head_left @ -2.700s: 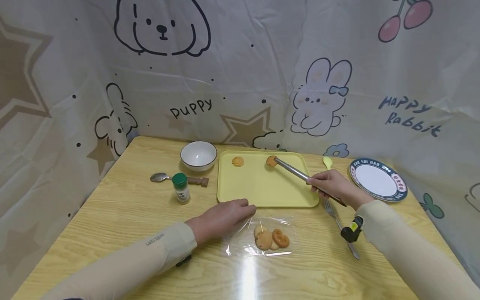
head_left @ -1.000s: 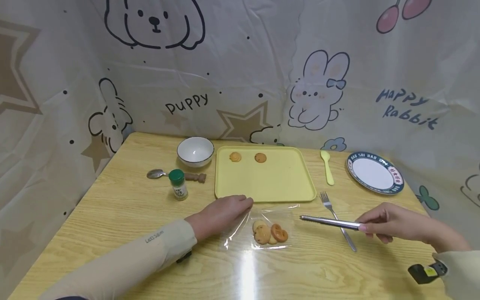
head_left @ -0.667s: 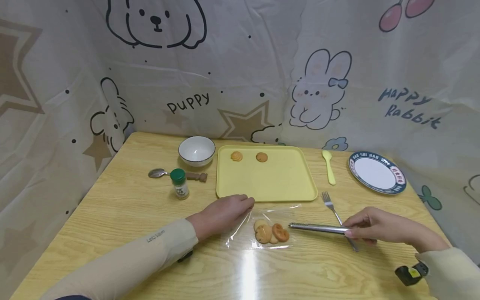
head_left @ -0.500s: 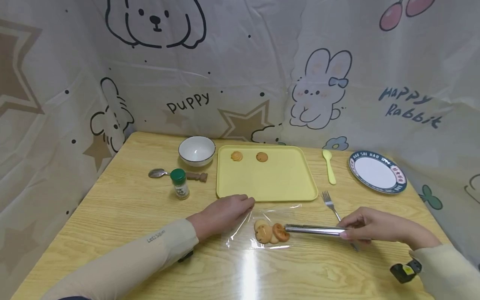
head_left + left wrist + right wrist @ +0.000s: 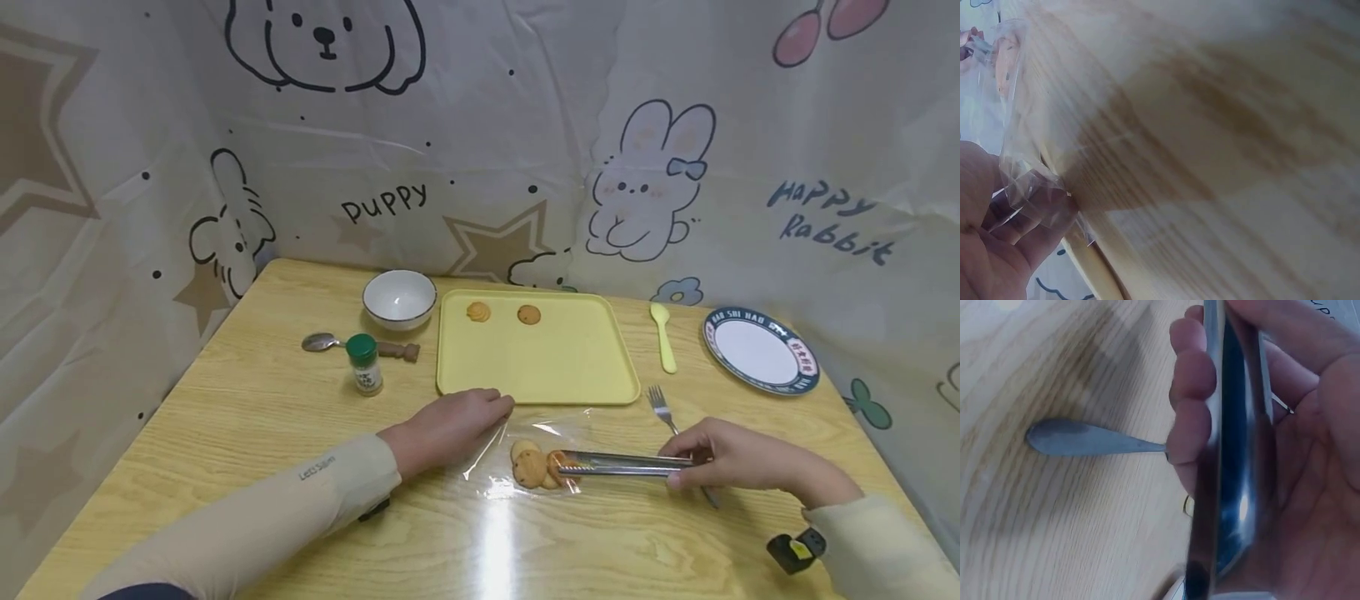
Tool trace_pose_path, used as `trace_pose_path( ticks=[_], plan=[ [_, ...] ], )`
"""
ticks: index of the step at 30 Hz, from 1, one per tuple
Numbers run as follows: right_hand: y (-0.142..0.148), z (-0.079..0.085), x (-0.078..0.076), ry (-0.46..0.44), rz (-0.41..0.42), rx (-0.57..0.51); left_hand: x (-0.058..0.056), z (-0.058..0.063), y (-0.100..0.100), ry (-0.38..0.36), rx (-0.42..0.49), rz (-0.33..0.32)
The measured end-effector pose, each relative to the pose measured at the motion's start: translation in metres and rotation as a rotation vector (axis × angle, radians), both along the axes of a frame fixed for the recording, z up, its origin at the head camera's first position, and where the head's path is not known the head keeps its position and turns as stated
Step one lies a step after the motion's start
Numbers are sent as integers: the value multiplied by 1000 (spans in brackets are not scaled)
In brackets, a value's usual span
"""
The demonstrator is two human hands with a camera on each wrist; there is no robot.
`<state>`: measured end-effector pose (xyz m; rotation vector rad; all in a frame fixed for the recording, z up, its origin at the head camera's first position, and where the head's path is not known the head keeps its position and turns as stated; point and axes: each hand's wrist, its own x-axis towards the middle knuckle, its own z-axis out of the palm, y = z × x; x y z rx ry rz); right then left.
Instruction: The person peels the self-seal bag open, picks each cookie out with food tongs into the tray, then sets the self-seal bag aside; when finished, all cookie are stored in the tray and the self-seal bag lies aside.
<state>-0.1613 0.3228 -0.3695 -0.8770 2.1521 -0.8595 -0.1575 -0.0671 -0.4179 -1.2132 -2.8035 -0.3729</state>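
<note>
Tongs [image 5: 1235, 462] that reach only the right side of the pretzel cookie [image 5: 554, 462] half a second ago now extend farther left over it, with their two arms visibly apart. That seems to make this cookie the one being worked on, though I cannot tell whether the tips grip it yet. It lies at the right end of the cookies in the clear plastic bag [image 5: 546, 429], beside a speckled cookie [image 5: 529, 469], with paler ones partly covered. Curled around the tongs, the right hand [image 5: 742, 454] has fingers and thumb on opposite sides of the metal. Bent fingers of the left hand [image 5: 450, 423] hold the film at the bag's left end, just by the tray's near edge. Inside the yellow tray [image 5: 536, 362], toward the table's far edge, a swirl cookie [image 5: 478, 312] sits near the far left corner and a round cookie [image 5: 528, 314] near the middle of the far edge. Just left of the tray stands a white bowl [image 5: 400, 321]; a green-lidded shaker [image 5: 365, 368] stands nearer the table's left edge. Toward the table's right edge lies a dark-rimmed plate [image 5: 757, 350].
</note>
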Motion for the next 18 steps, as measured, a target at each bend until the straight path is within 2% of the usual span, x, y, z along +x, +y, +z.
trace_pose_path(
  ticks=[2, 5, 13, 18],
  plan=[
    [0, 1, 0, 37, -6, 14, 0, 0, 0, 7, 2, -1],
    [3, 2, -1, 39, -15, 19, 0, 0, 1, 4, 5, 3],
    [18, 3, -1, -146, -70, -20, 1, 2, 1, -3, -10, 13],
    [27, 2, -2, -169, -85, -23, 2, 2, 1, -15, -10, 18]
  ],
)
